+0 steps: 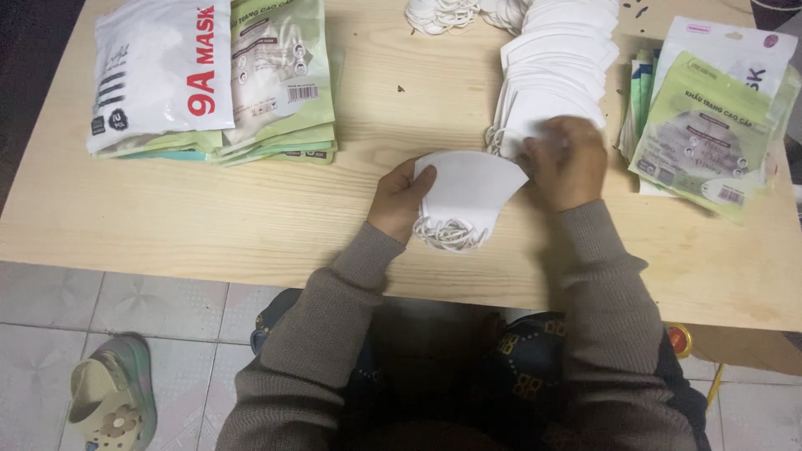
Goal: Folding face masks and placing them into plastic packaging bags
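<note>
Worktop (251, 217): pale wood, grain running left to right, near edge over a grey tiled floor (50, 301). A green and beige sandal (113, 401) lies on the tiles at lower left.

Far left of worktop: stack of flat mask packets (213, 79), white one on top at left, green ones beside and beneath it, edges fanned. Well apart from both hands.

Far right: second stack of green and white packets (710, 117), leaning and overlapping, just beside the right hand.

Centre rear: long overlapping row of loose white masks (555, 58) running from the far edge down toward the right hand; tangle of white ear loops (443, 12) at its far left end. The near end of the row lies directly behind and partly under the right hand.

Small bundle of folded white masks (468, 188): near the front edge, between the two hands, ear loops (451, 234) hanging in a bunch at its lower side, resting on the wood.

Left hand (401, 196): grip clamped on the bundle's left edge, thumb on top, fingers beneath.

Right hand (568, 163): fingers curled together at the bundle's right tip and the end of the loose row. Which of the two it pinches cannot be told; the fingertips are blurred.

Both arms in brown knit sleeves (334, 317). Nothing lies between hands and bundle.
</note>
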